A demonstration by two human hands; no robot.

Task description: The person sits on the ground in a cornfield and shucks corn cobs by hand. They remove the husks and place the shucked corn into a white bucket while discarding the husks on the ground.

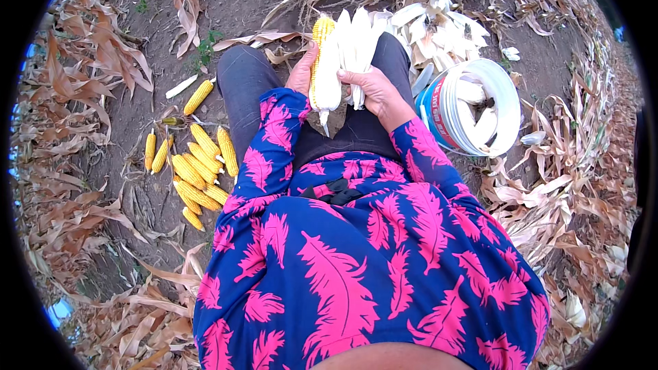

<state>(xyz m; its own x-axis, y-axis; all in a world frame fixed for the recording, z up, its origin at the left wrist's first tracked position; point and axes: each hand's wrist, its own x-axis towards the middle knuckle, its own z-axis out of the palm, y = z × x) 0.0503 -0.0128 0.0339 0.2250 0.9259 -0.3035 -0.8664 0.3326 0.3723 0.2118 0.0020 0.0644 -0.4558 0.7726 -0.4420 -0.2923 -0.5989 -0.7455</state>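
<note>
A yellow ear of corn stands tip away from me between my knees, its husk partly peeled. My left hand grips the ear along its left side, where the kernels are bare. Pale husk still covers its right side down to the stem. My right hand is closed around a bunch of whitish husk leaves at the ear's right. Its thumb lies against the husk. How far those leaves are still joined to the ear is hidden.
Several bare corn ears lie on the soil at my left. To my right, a white-rimmed plastic bucket holds unhusked ears. Beyond it sits a heap of stripped husks. Dry corn stalks and leaves surround the spot.
</note>
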